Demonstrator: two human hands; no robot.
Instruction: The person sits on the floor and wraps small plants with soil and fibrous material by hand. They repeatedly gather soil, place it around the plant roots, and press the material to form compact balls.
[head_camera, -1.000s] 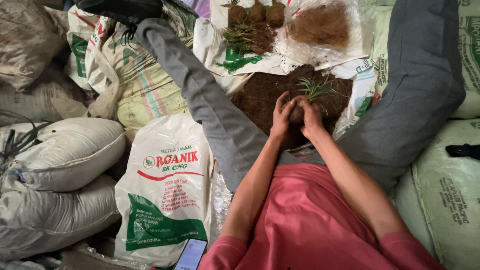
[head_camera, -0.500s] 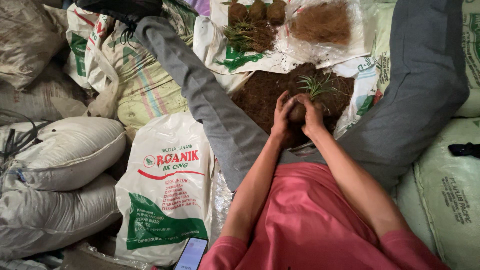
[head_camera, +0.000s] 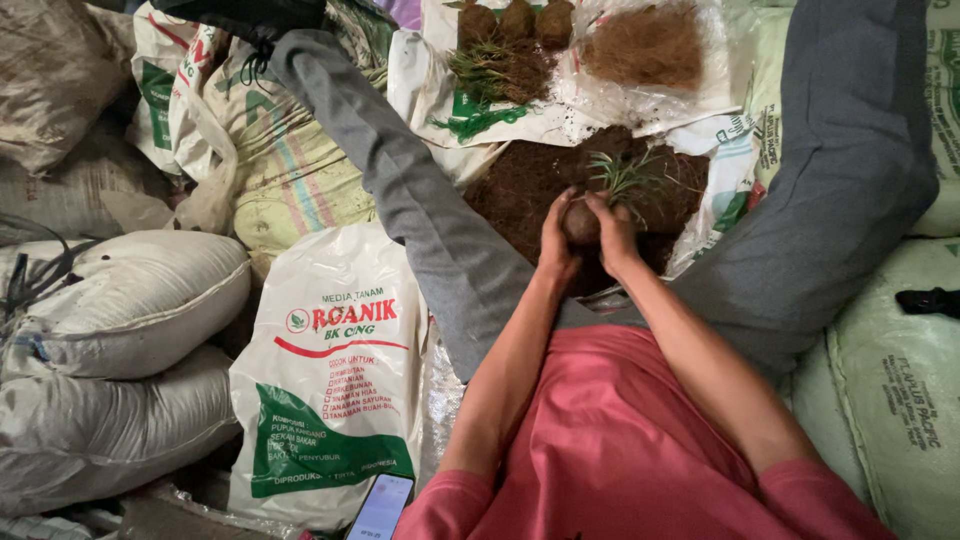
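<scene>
2 hands, 1 soil ball — 3 finished balls, 1 phone.

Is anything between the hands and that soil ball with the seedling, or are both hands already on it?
Nothing visible stands between them. The left hand and the right hand both cup the soil ball directly, with its green seedling sticking up above the open sack of dark soil.

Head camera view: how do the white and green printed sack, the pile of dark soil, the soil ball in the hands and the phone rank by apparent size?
1. White and green printed sack
2. Pile of dark soil
3. Phone, cut off by the frame edge, and soil ball, half covered by both hands: too close to rank.
</scene>
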